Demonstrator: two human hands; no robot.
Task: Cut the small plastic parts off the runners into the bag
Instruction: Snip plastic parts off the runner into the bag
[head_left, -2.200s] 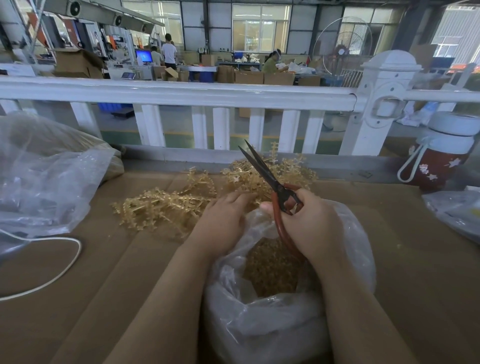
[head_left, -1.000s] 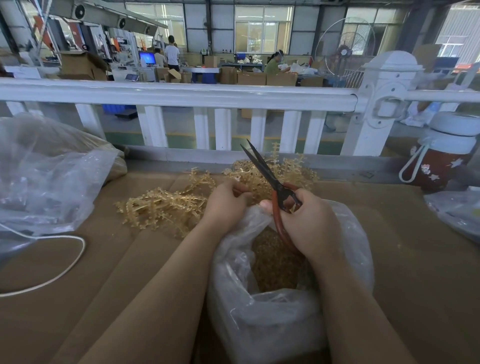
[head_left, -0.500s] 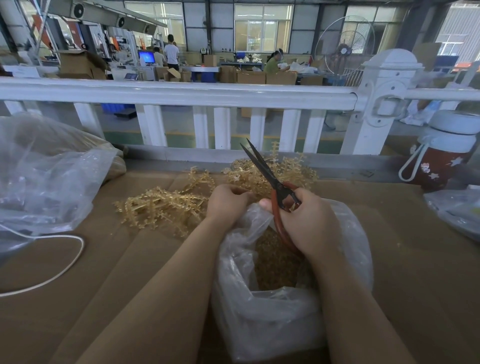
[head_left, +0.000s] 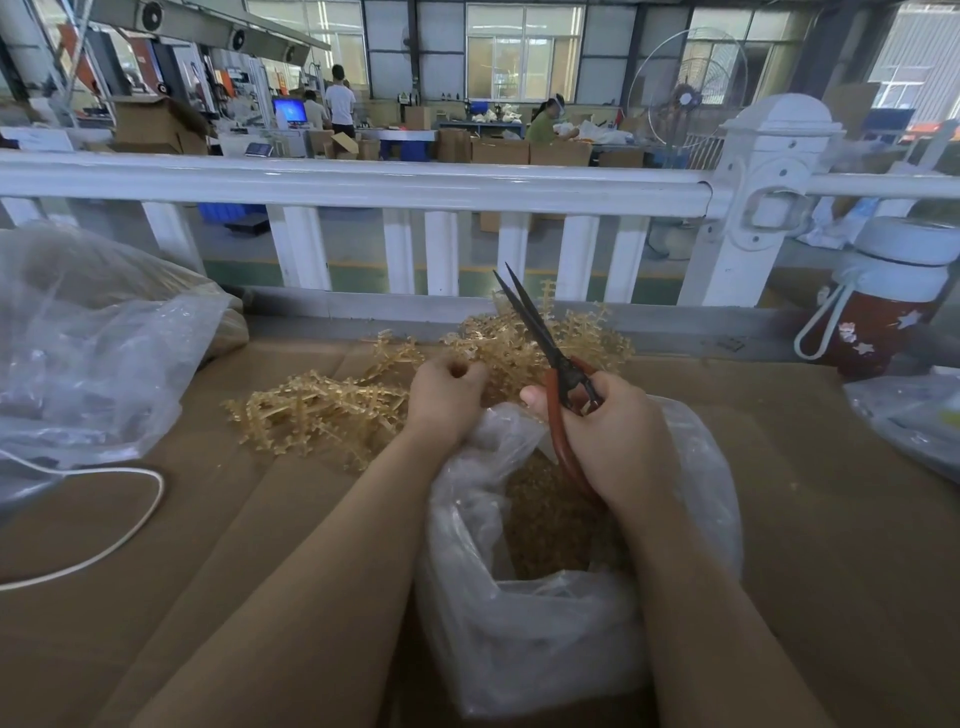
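Right hand: right hand (head_left: 613, 431) is gripping the scissors (head_left: 550, 358) by their red handles, just above the bag's far rim.
Left hand: left hand (head_left: 447, 400) is curling into a fist at the bag's far left rim; whether it is pinching anything cannot be told.
Scissors: blades are pointing up and away, slightly parted at the tips.
Bag: clear plastic bag (head_left: 530, 649) is standing open between the forearms, holding cut amber parts (head_left: 550, 525).
Runners: amber runners (head_left: 322, 410) are lying piled just beyond the bag and to its left.
Table: cardboard-covered table (head_left: 831, 545) is carrying the bag.
Bottle: red bottle (head_left: 883, 312) is standing far right of the bag.
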